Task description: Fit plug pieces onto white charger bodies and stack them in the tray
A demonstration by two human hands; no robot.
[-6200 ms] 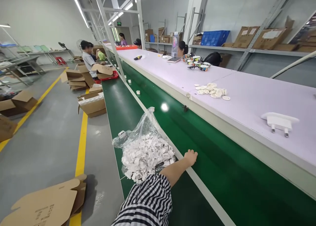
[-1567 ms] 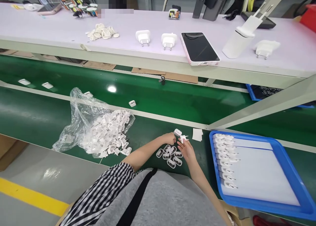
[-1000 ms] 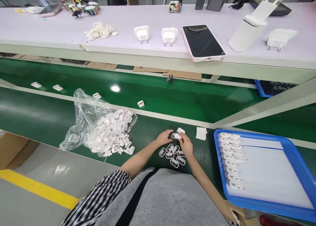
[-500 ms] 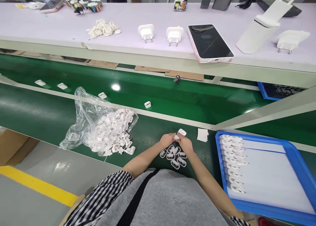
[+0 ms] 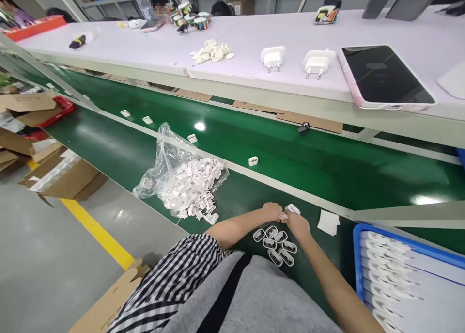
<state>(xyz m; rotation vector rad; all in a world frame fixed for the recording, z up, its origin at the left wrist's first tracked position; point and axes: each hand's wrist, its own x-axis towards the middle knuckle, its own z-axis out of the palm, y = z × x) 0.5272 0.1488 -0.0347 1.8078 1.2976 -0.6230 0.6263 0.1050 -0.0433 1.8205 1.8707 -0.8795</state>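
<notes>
My left hand [image 5: 272, 211] and my right hand [image 5: 298, 225] meet over the green bench, fingers closed on a small white plastic piece [image 5: 283, 217] between them. Most of that piece is hidden by the fingers. Just beyond my right hand lies a white charger housing [image 5: 293, 208]. Nearer my body, several open white charger housings [image 5: 269, 243] with dark insides sit in a cluster. To the left, a clear plastic bag [image 5: 165, 151] lies open around a heap of white plug parts [image 5: 194, 185].
A blue tray [image 5: 358, 255] with rows of white chargers [image 5: 387, 260] stands at right, beside white paper slips [image 5: 328, 222]. Single housings [image 5: 253, 161] lie on the green belt [image 5: 290, 153]. A raised shelf [image 5: 247, 32] carries a phone [image 5: 387, 73] and plugs. Cardboard boxes [image 5: 72, 178] stand at left.
The camera view has turned left, so the bench things appear shifted right and more of the left side shows. Both hands stay together on the small white piece.
</notes>
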